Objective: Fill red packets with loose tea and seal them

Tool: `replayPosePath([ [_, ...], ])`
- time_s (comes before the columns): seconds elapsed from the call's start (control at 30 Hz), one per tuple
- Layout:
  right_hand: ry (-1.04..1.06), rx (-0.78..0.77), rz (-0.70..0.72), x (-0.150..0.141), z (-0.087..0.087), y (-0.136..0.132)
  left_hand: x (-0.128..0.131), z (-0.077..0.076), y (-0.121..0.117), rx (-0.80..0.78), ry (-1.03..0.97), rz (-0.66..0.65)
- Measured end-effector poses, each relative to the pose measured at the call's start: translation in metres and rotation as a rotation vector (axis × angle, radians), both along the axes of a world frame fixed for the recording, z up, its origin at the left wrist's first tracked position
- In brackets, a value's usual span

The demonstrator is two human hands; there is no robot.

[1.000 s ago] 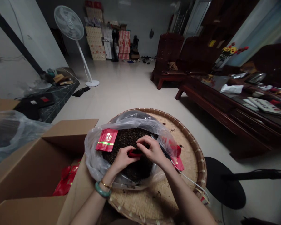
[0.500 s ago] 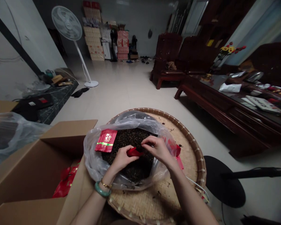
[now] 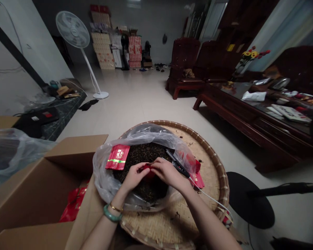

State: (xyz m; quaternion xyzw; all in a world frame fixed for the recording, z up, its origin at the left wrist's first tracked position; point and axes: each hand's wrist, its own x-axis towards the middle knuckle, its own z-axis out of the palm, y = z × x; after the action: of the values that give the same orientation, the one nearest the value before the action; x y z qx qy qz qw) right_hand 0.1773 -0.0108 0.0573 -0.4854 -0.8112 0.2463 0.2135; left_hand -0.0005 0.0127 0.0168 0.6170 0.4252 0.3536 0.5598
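Note:
Both of my hands are closed on a small red packet (image 3: 149,171), one at each side of its upper edge. My left hand (image 3: 136,175), with a green bangle at the wrist, pinches its left side. My right hand (image 3: 166,172) grips the other side, fingers partly hiding it. Beneath lies dark loose-leaf tea (image 3: 148,152) in an open clear plastic bag (image 3: 104,184). A stack of flat red packets (image 3: 118,157) rests on the tea at the left. Beside my right hand, a black corded tool like a hand sealer (image 3: 177,164) lies over the bag's right part.
The bag stands on a round woven bamboo tray (image 3: 169,222), with more red packets (image 3: 198,180) at its right. An open cardboard box (image 3: 39,194) holding red packets is on the left. A black round stand base (image 3: 250,198) is at the right.
My right hand has moved left and down onto the red packet, which both hands now hold. The black corded tool beside it has come into view.

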Motion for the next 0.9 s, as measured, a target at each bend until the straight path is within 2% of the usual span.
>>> replayPosePath([
  [0.17, -0.100, -0.050, 0.016, 0.002, 0.002, 0.006, 0.005, -0.004, 0.000, -0.109, -0.011, 0.118],
  [0.27, -0.183, -0.066, -0.001, 0.003, 0.006, 0.007, 0.009, -0.007, -0.001, -0.098, -0.055, 0.181],
  [0.47, -0.195, 0.036, -0.141, 0.005, 0.014, 0.006, 0.015, -0.004, 0.002, -0.105, -0.192, 0.277],
  [0.63, -0.232, 0.000, -0.025, 0.005, 0.017, 0.015, 0.021, 0.002, 0.003, -0.135, -0.243, 0.299],
  [0.73, -0.187, -0.009, -0.036, 0.006, 0.014, 0.017, 0.024, 0.003, 0.002, -0.154, -0.268, 0.322],
  [0.8, -0.087, -0.007, -0.125, 0.006, 0.010, 0.017, 0.025, 0.002, 0.002, -0.176, -0.289, 0.338],
  [0.9, 0.191, -0.040, -0.317, 0.004, 0.001, 0.016, 0.027, 0.001, 0.002, -0.221, -0.329, 0.365],
])
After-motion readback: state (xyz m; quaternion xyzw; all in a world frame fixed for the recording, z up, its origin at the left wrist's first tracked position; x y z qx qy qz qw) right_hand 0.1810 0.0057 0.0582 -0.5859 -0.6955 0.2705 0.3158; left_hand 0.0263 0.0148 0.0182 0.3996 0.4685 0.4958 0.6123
